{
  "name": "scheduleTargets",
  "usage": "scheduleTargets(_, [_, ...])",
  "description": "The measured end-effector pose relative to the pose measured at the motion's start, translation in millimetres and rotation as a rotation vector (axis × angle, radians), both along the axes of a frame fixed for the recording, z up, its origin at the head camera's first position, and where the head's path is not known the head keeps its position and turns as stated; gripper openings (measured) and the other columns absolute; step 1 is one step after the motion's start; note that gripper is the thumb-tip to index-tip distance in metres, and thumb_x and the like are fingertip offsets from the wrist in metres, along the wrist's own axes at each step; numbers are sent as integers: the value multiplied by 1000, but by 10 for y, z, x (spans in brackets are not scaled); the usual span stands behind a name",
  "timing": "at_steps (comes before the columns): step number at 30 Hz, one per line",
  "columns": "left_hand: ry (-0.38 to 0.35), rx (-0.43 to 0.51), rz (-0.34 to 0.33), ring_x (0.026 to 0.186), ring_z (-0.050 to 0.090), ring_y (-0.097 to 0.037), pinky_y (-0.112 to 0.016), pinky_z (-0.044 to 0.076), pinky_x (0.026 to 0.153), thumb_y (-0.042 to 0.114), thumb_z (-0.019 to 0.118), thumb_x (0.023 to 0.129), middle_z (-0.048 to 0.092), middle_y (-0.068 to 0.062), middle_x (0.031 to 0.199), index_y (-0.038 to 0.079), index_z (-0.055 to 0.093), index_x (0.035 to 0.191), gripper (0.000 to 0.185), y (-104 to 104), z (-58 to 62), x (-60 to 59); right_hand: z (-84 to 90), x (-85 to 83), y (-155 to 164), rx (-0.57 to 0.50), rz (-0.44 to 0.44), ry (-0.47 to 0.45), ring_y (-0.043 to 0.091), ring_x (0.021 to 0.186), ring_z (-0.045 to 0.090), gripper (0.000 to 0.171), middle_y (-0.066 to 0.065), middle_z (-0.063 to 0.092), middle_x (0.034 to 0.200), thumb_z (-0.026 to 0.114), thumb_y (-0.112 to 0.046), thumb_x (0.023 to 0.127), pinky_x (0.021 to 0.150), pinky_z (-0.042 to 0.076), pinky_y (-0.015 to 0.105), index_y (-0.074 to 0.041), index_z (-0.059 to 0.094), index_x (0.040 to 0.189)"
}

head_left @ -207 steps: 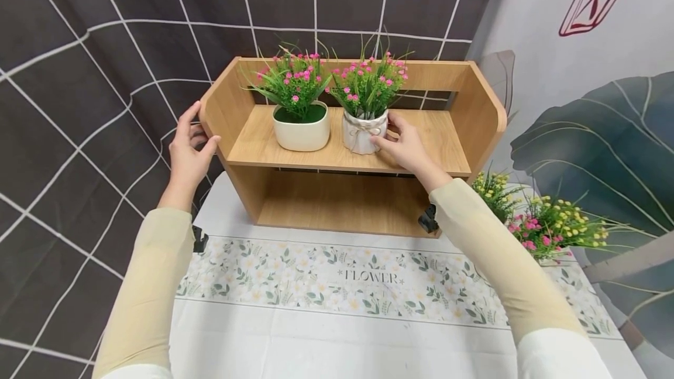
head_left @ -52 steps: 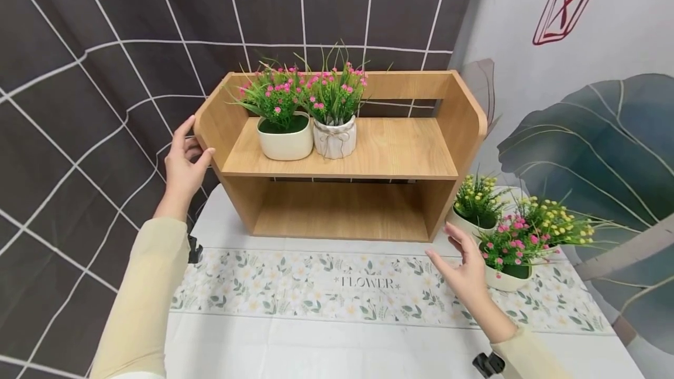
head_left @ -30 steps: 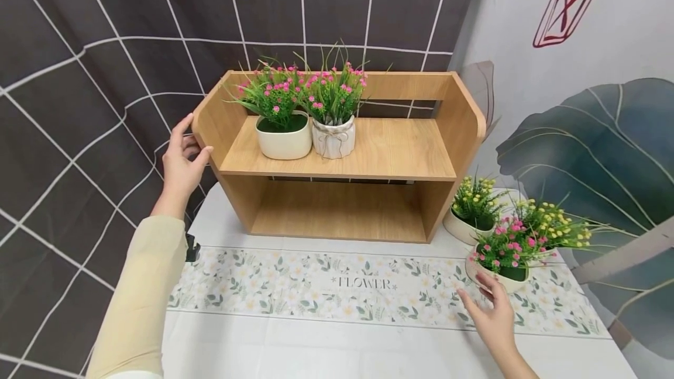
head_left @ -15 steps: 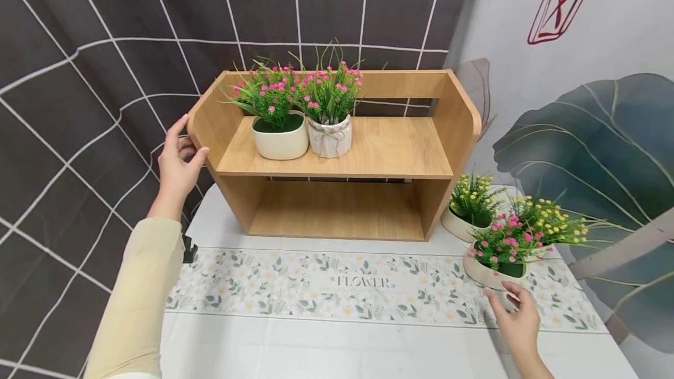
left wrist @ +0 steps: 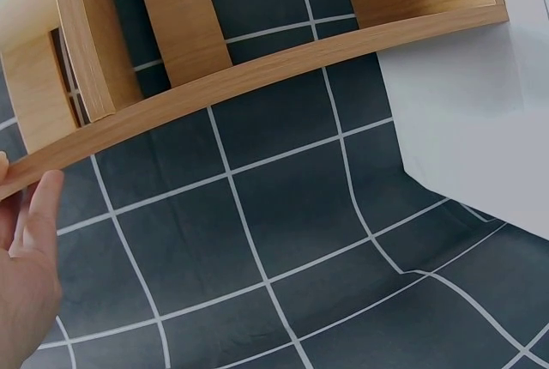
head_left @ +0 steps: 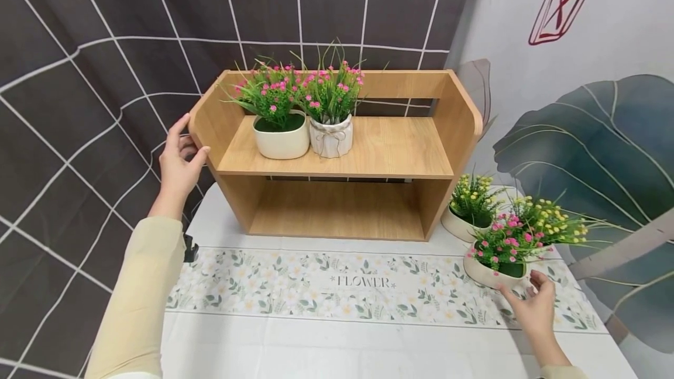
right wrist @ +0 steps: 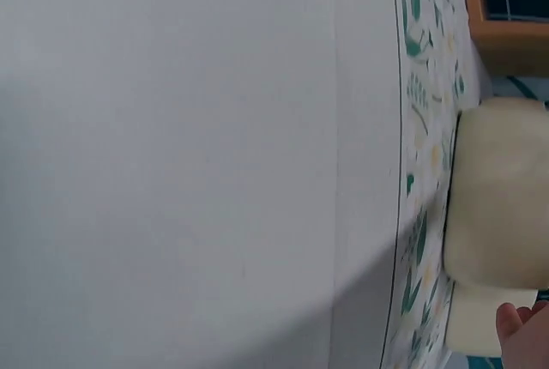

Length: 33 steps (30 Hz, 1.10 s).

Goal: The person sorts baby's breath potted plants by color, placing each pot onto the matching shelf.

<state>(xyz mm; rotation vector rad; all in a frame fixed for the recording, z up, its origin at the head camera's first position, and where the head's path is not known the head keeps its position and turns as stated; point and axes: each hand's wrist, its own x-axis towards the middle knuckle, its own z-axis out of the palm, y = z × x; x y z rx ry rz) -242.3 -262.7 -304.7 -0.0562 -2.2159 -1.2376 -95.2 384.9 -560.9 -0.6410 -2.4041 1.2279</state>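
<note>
My left hand [head_left: 179,162] rests against the left side panel of the wooden shelf [head_left: 368,154], thumb on the front edge and fingers behind the panel, loosely spread. My right hand [head_left: 532,306] is down at the right of the shelf, fingers relaxed and apart, holding nothing; its fingertips are at the cream pot of the pink-flowered plant [head_left: 497,259]. That plant stands on the table [head_left: 316,344], on the floral runner [head_left: 337,288], right of the shelf's lower corner. Two yellow-flowered plants [head_left: 476,203] stand just behind it. On the shelf's upper board, toward its left end, two pink-flowered pots [head_left: 281,139] stand side by side, touching.
</note>
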Motion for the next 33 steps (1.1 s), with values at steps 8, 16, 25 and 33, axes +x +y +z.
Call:
scheduleTargets(8, [3, 1, 4, 87, 50, 7, -6, 46, 70, -5, 62, 86, 59, -25, 122, 17, 36, 146, 69, -4, 10, 5, 329, 20, -90, -78, 145, -113, 51, 137, 16, 92, 35, 10, 150, 65, -16, 88, 110, 25, 58, 5, -1, 149])
scheduleTargets(16, [9, -5, 9, 87, 49, 9, -4, 45, 71, -5, 61, 86, 60, -24, 121, 18, 38, 145, 67, 5, 16, 14, 307, -49, -44, -152, 202, -134, 49, 140, 7, 94, 34, 3, 151, 64, -10, 89, 114, 16, 52, 3, -8, 148])
scheduleTargets(25, [6, -21, 16, 88, 50, 7, -7, 45, 76, -4, 61, 87, 60, -23, 121, 18, 38, 145, 67, 4, 12, 1, 263, -95, -48, -131, 143, -141, 47, 132, 23, 95, 35, 15, 146, 66, -8, 86, 108, 38, 36, 5, -5, 147])
scheduleTargets(33, [-10, -34, 26, 99, 59, -24, -6, 45, 73, -3, 61, 87, 60, -22, 122, 20, 36, 146, 68, -3, 12, 5, 186, -78, -69, 34, 156, -85, 32, 102, 41, 88, 35, 29, 133, 75, -14, 80, 60, 32, -1, 12, 20, 144])
